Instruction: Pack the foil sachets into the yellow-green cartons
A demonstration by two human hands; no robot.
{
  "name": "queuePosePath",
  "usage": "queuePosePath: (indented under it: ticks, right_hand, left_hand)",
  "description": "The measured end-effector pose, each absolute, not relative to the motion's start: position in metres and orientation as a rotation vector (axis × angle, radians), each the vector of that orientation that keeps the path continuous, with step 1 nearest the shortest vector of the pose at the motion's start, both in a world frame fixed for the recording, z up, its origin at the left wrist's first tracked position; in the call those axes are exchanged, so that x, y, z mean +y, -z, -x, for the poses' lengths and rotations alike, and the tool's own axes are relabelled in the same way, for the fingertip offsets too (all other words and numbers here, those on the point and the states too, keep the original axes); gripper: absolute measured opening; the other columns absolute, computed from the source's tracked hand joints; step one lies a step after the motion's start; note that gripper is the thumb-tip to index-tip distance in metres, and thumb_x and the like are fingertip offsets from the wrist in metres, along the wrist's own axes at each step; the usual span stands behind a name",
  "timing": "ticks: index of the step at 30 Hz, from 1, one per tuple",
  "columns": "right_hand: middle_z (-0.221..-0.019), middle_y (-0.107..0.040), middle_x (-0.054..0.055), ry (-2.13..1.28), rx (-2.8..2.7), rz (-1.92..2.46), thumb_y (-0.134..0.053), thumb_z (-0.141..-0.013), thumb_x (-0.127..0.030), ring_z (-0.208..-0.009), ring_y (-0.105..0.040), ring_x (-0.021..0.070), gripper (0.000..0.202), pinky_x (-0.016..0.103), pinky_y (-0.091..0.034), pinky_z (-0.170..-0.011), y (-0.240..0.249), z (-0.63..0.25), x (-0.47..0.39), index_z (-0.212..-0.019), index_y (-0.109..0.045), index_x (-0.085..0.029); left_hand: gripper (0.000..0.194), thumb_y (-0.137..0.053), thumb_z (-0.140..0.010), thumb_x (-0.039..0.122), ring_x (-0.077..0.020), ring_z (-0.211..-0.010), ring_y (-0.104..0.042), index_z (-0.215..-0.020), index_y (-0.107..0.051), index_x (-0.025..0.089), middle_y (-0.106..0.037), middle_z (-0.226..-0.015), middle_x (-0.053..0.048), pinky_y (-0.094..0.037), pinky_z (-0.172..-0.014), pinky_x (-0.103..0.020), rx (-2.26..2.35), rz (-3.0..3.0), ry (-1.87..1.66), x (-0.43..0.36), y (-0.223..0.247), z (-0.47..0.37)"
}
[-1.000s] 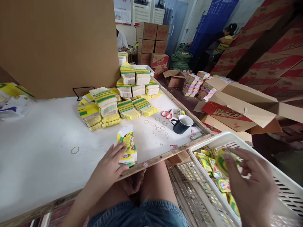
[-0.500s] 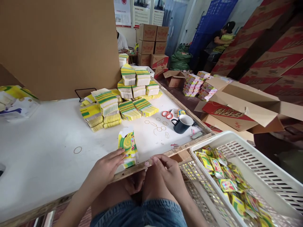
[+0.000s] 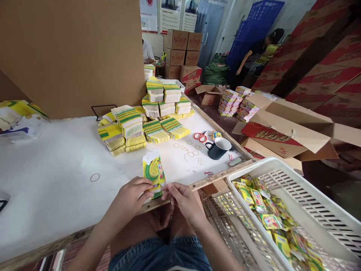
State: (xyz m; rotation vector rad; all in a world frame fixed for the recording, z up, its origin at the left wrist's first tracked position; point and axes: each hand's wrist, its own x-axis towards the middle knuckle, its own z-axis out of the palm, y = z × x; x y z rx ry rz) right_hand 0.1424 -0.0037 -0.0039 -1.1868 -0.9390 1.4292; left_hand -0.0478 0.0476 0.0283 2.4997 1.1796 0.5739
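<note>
At the near edge of the tabletop (image 3: pixel 64 158), a yellow-and-green printed carton (image 3: pixel 152 170) lies under the worker's hands. The left hand (image 3: pixel 131 194) curves over its left side, thumb apart from the fingers; whether it grips, I can't tell. The right hand (image 3: pixel 182 199) has its fingertips gathered at the lower right corner, any pinch hidden from me. To the right, a white basket (image 3: pixel 270 162) holds small packets (image 3: pixel 269 221). Farther off sit a dark mug (image 3: pixel 218 150), red-handled scissors (image 3: pixel 200 137) and stacked flat cartons (image 3: pixel 128 122).

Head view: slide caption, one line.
Left hand and right hand at a yellow carton near the table edge, stacked cartons beyond, basket of packets alongside.
</note>
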Motion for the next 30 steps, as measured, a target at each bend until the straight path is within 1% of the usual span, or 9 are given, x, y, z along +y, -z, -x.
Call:
queuePosePath:
  ticks: [3, 6, 9, 13, 18, 22, 24, 27, 30]
  right_hand:
    - [-0.063, -0.067, 0.002, -1.451, -0.888, 1.209, -0.063, -0.081, -0.055, -0.048, -0.04, 0.0075, 0.042, 0.022, -0.031, -0.05, 0.009, -0.141, -0.007, -0.083, -0.075, -0.015]
    - [-0.06, -0.066, 0.003, -1.463, -0.819, 1.214, -0.062, -0.08, -0.06, -0.047, -0.04, 0.0078, 0.048, 0.022, -0.03, -0.049, 0.008, -0.141, -0.011, -0.081, -0.075, -0.014]
    - [-0.059, -0.066, 0.004, -1.484, -0.769, 1.169, -0.058, -0.081, -0.063, -0.047, -0.042, 0.009, 0.053, 0.023, -0.029, -0.047, -0.002, -0.14, -0.011, -0.078, -0.074, -0.013]
    - [-0.059, -0.065, 0.004, -1.507, -0.7, 1.076, -0.057, -0.081, -0.064, -0.046, -0.041, 0.0094, 0.051, 0.022, -0.025, -0.044, -0.018, -0.137, -0.002, -0.078, -0.072, -0.015]
    - [-0.06, -0.064, 0.001, -1.454, -0.855, 1.044, -0.061, -0.081, -0.059, -0.046, -0.038, 0.0079, 0.045, 0.022, -0.027, -0.046, -0.023, -0.131, 0.009, -0.072, -0.066, -0.016]
    - [-0.063, -0.065, 0.0, -1.435, -1.0, 1.046, -0.065, -0.075, -0.061, -0.057, -0.054, 0.0142, 0.043, 0.025, -0.041, -0.056, -0.023, -0.124, 0.011, -0.079, -0.067, -0.019]
    - [-0.061, -0.064, 0.0, -1.377, -1.054, 1.119, -0.062, -0.076, -0.063, -0.062, -0.058, 0.0167, 0.044, 0.027, -0.045, -0.061, -0.02, -0.12, 0.011, -0.073, -0.064, -0.019]
    - [-0.053, -0.06, 0.0, -1.304, -1.119, 1.278, -0.057, -0.08, -0.06, -0.054, -0.055, 0.0151, 0.045, 0.025, -0.043, -0.055, -0.011, -0.116, 0.011, -0.063, -0.057, -0.019]
    - [-0.049, -0.056, -0.001, -1.264, -1.145, 1.348, -0.057, -0.082, -0.056, -0.049, -0.051, 0.0135, 0.043, 0.024, -0.037, -0.05, -0.001, -0.115, 0.011, -0.061, -0.053, -0.019]
  left_hand:
    - [0.015, -0.064, -0.083, 0.018, -0.0204, -0.088, -0.072, -0.091, -0.076, 0.022, -0.077, -0.096, -0.003, -0.06, -0.078, -0.032, 1.117, -2.489, -0.601, 0.052, -0.028, 0.051]
    - [0.018, -0.057, -0.088, 0.014, -0.0194, -0.087, -0.07, -0.092, -0.074, 0.018, -0.076, -0.092, -0.006, -0.058, -0.078, -0.032, 1.113, -2.523, -0.905, 0.046, -0.026, 0.05]
    - [0.023, -0.056, -0.087, 0.005, -0.0214, -0.097, -0.066, -0.103, -0.069, 0.014, -0.075, -0.098, -0.01, -0.054, -0.087, -0.036, 1.096, -2.588, -1.304, 0.033, -0.024, 0.047]
    - [0.03, -0.06, -0.082, -0.001, -0.0229, -0.099, -0.064, -0.107, -0.066, 0.014, -0.075, -0.1, -0.011, -0.051, -0.088, -0.038, 0.978, -2.719, -1.434, 0.024, -0.025, 0.043]
    - [0.02, -0.054, -0.087, 0.003, -0.0196, -0.084, -0.066, -0.097, -0.064, 0.016, -0.076, -0.088, -0.008, -0.052, -0.078, -0.034, 1.14, -2.642, -1.357, 0.032, -0.026, 0.037]
    - [0.015, -0.053, -0.089, 0.01, -0.0207, -0.078, -0.066, -0.093, -0.065, 0.019, -0.075, -0.084, -0.006, -0.051, -0.074, -0.034, 1.223, -2.59, -1.321, 0.035, -0.027, 0.033]
    - [0.014, -0.052, -0.089, 0.012, -0.0207, -0.078, -0.066, -0.092, -0.064, 0.019, -0.074, -0.083, -0.006, -0.051, -0.074, -0.033, 1.296, -2.519, -1.319, 0.035, -0.027, 0.033]
    - [0.012, -0.052, -0.09, 0.016, -0.02, -0.079, -0.066, -0.092, -0.064, 0.019, -0.071, -0.084, -0.006, -0.051, -0.075, -0.032, 1.507, -2.338, -1.404, 0.037, -0.03, 0.035]
    - [0.011, -0.053, -0.091, 0.02, -0.018, -0.074, -0.065, -0.095, -0.063, 0.018, -0.068, -0.087, -0.005, -0.052, -0.073, -0.031, 1.728, -2.072, -1.613, 0.042, -0.041, 0.038]
